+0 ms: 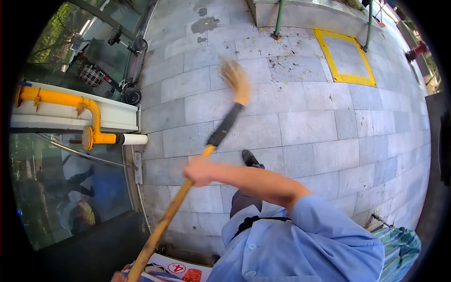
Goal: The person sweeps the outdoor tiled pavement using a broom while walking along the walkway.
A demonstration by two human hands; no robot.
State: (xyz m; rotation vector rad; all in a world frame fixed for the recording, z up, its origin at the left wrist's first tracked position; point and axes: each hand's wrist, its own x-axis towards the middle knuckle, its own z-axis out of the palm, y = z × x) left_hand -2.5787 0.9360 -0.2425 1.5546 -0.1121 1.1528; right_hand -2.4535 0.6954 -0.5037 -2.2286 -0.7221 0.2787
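A broom with a long wooden handle slants from the bottom left up to the middle. Its straw head, blurred, is over the grey paving, and a black wrap joins head and handle. My right hand, slightly blurred, is closed around the handle below the wrap. At the bottom edge, my left hand shows only in part, closed at the handle's upper end. Small leaves and bits of debris lie scattered on the paving ahead.
A yellow pipe with a white end juts from the left wall. Behind glass stands a scooter. A yellow-framed floor panel and green posts are ahead. Striped green cloth lies at lower right, a printed box at lower left.
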